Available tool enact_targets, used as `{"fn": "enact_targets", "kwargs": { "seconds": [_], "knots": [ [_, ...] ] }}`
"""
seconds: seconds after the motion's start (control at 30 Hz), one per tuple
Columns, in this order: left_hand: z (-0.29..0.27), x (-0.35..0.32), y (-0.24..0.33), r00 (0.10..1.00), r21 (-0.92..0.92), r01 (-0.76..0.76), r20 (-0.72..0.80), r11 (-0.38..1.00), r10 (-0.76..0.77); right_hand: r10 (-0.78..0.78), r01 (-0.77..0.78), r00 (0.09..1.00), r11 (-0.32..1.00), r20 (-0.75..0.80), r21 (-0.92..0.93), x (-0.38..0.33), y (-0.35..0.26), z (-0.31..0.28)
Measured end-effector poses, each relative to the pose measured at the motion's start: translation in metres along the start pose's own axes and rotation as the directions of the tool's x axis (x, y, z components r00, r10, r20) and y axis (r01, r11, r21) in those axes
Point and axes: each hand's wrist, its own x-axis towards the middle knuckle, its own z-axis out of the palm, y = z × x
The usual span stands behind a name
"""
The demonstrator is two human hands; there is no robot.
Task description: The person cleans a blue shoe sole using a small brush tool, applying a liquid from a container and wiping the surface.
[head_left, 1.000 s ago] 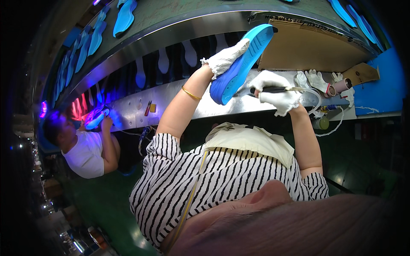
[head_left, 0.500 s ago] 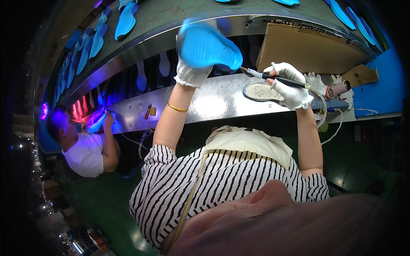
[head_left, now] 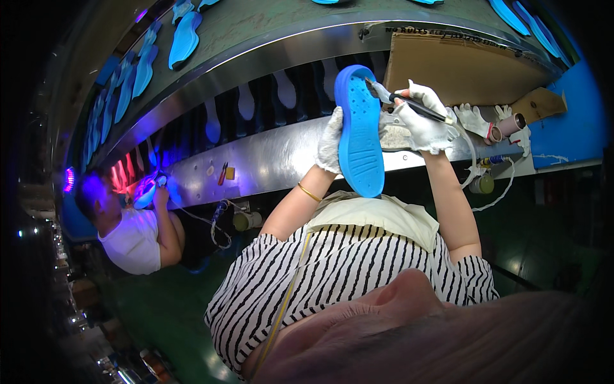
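Note:
In my gloved left hand (head_left: 329,144) is a blue shoe sole (head_left: 360,134), stood nearly upright with its ridged, hole-dotted face visible. My fingers close around its left edge, and its lower end overhangs the front of the metal bench (head_left: 275,144). A black-handled brush (head_left: 382,93) sits in the gloved right hand (head_left: 425,125), fingers wrapped about the handle. Its dark tip meets the sole near the upper end. From the handle's rear runs a pale hose (head_left: 472,148). Behind the sole and my right hand, a whitish sole-shaped piece (head_left: 394,139) lies partly hidden on the bench.
Blue soles (head_left: 185,40) lie on the belt (head_left: 281,24) beyond the bench. A cardboard sheet (head_left: 448,70) leans at back right, near spare white gloves (head_left: 472,120) and a pinkish roll (head_left: 511,125). At left sits a co-worker (head_left: 133,235); a yellow block (head_left: 230,173) lies between us.
My left hand has brought the sole down and right, turning it upright. The brush has risen slightly, and its tip now meets the sole's upper end.

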Motion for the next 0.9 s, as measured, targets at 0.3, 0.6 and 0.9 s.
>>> {"fn": "enact_targets", "kwargs": {
  "seconds": [0.3,0.6,0.9],
  "knots": [
    [-0.006,0.013,-0.002,0.986,-0.152,-0.020,0.161,0.988,0.045,0.076,-0.110,0.976,0.980,0.202,0.164,-0.017,-0.022,0.004],
    [-0.010,0.024,0.007,0.983,0.151,-0.173,-0.031,0.973,0.179,0.060,-0.046,0.925,0.998,0.375,-0.045,-0.034,-0.036,0.009],
    [-0.006,0.022,0.024,0.968,0.178,-0.212,-0.094,0.961,0.231,0.074,-0.095,0.887,0.995,0.456,0.024,-0.043,-0.039,0.011]
  ]
}}
